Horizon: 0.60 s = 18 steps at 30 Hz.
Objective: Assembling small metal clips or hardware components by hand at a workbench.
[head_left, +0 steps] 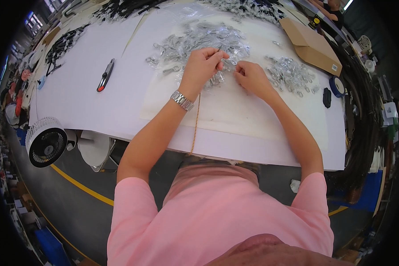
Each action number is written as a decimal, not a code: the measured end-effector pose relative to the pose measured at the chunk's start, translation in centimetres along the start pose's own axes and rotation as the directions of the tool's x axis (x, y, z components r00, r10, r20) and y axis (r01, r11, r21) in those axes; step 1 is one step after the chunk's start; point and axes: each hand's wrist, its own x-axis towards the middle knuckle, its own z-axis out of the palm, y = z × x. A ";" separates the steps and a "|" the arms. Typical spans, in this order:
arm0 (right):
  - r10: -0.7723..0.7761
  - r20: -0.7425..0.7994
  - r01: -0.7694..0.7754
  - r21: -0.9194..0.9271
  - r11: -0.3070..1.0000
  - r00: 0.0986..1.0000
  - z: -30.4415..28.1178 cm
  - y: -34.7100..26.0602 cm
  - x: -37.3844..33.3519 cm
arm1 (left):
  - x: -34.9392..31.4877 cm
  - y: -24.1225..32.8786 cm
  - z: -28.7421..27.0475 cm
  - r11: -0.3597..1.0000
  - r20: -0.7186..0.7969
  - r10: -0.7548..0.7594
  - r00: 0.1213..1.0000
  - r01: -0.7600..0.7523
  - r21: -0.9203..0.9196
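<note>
Nearest the lens: pink shirt (pixel 217 217), both bare forearms running up from it to the white table (pixel 75 88).

Left hand (pixel 202 66): fingers curled, tips pinched together at the top of the hand on a small clear packet (pixel 221 56) at the near edge of the pile of clear bagged metal parts (pixel 199 37). Metal watch (pixel 182 100) on the wrist. A thin tan cord (pixel 195 124) runs from under this hand down over the table's front edge; which fingers hold it, cannot tell.

Right hand (pixel 251 76): just beside the left, knuckles up, fingers bent down onto the pale sheet (pixel 235 111); whether they grip anything, cannot tell. The two hands are close but not touching.

Outward: a second, smaller heap of bagged parts (pixel 290 73) lies right of the right hand. A utility knife (pixel 105 75) with red tip lies well left on the table. Brown cardboard box (pixel 312 44) at far right, a blue tape roll (pixel 337 86) and a small black object (pixel 326 97) near it. Black straps (pixel 62 44) far left. White fan (pixel 45 142) stands below the table's left edge.
</note>
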 end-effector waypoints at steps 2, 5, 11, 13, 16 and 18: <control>0.140 0.357 -0.310 0.479 0.822 0.923 -1.1 -0.5 -2.2 | -0.1 0.2 0.0 1.000 -0.017 0.005 1.000 -0.005 -0.004; 0.095 0.450 -0.415 0.696 0.586 0.888 -2.9 0.5 -3.5 | -0.1 0.5 -0.2 1.000 -0.001 0.004 1.000 -0.004 0.006; 0.135 0.393 -0.398 0.917 0.010 0.909 -2.9 1.6 -4.3 | 0.2 0.2 -0.1 0.879 0.065 -0.104 0.992 0.061 0.473; 0.107 0.363 -0.369 0.929 0.036 0.926 -2.7 1.3 -4.4 | 0.1 0.3 0.2 0.810 0.056 -0.165 0.985 0.103 0.577; -0.003 0.290 -0.288 0.953 0.088 0.957 -1.5 2.3 -4.4 | 0.1 0.4 0.3 0.903 0.108 -0.302 0.947 0.248 0.352; -0.083 0.241 -0.232 0.967 0.107 0.967 -1.1 2.6 -4.5 | 0.5 -0.4 0.1 0.943 0.247 -0.332 0.910 0.315 0.109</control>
